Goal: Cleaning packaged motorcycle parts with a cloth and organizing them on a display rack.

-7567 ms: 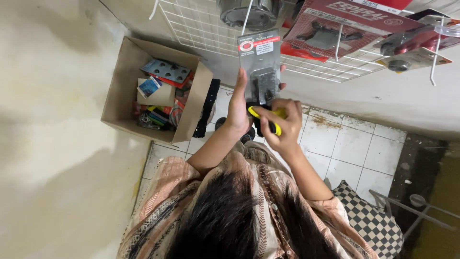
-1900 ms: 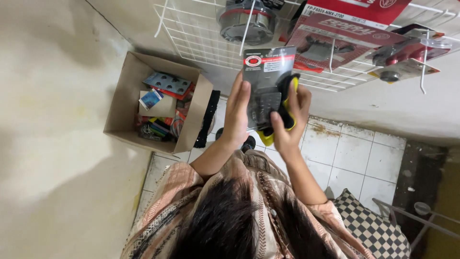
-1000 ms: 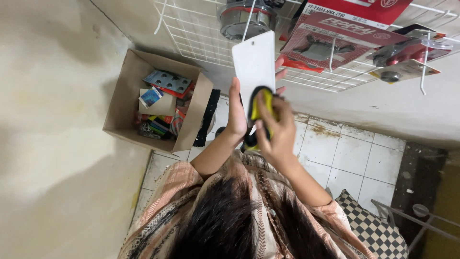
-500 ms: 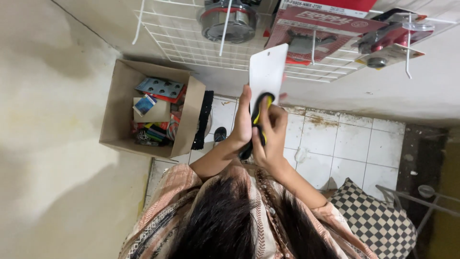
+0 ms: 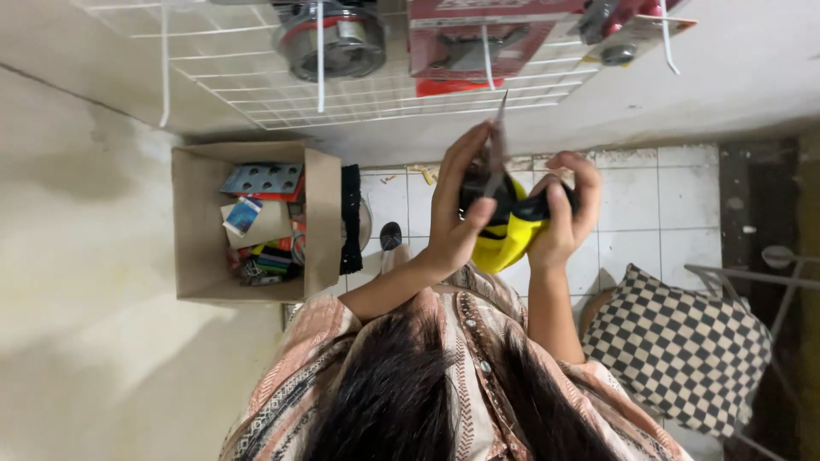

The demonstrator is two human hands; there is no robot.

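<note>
Both my hands hold one packaged tool in front of a white wire rack [image 5: 256, 94]. The package is a flat backing card [image 5: 497, 128] seen edge-on, with a yellow and black tool handle [image 5: 508, 235] fixed to it. My left hand [image 5: 457, 205] grips the card and the tool's black top, thumb in front and fingers reaching up along the card. My right hand [image 5: 564, 209] wraps the black part of the handle from the right side. The tool's working end is hidden between my hands.
An open cardboard box [image 5: 192, 226] full of small packaged hardware stands at the left on the floor. A round metal part [image 5: 333, 43] and red packaged tools [image 5: 478, 38] hang on the rack. A checkered cushion [image 5: 675, 341] and a metal frame [image 5: 769, 282] lie at the right on white tiles.
The package has turned from showing its white back to edge-on and has come down from the rack. My right hand has shifted to the right side of the handle.
</note>
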